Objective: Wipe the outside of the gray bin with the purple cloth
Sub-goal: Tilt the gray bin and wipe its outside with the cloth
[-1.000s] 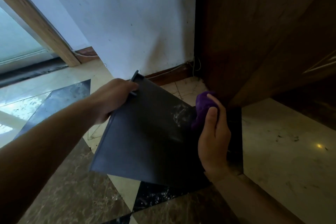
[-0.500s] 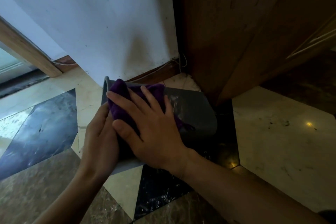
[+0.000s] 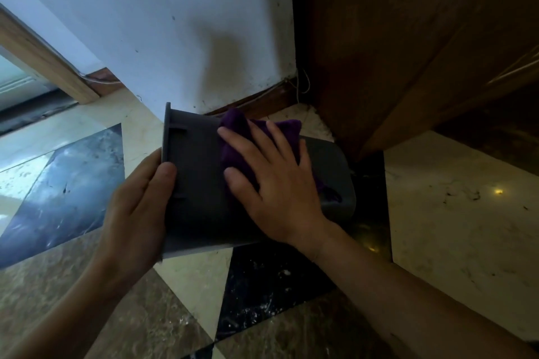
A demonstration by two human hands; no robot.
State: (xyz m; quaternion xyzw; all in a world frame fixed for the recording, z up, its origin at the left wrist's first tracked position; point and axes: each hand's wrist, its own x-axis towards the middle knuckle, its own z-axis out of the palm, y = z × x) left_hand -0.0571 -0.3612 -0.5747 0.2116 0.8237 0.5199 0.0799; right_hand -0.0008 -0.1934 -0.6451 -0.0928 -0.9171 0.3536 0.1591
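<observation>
My left hand (image 3: 137,207) has its grip clamped on the gray bin (image 3: 198,183) rim; my right hand (image 3: 280,183), fingers apart, presses the purple cloth (image 3: 236,137) flat on its side.

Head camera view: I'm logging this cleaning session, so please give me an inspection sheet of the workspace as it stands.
Surface: tiled floor, light and dark tiles, with specks and smears.
Job's things: gray bin lying on its side, rim at the left; purple cloth pressed flat on its outer wall.
Clutter: nothing seen.
Grips: left hand holds the bin at its rim end; right hand spread open on the cloth.
Cables: thin wire along the baseboard in the corner.
Surroundings: white wall with marks, dark wooden panel, wooden frame at far left.
</observation>
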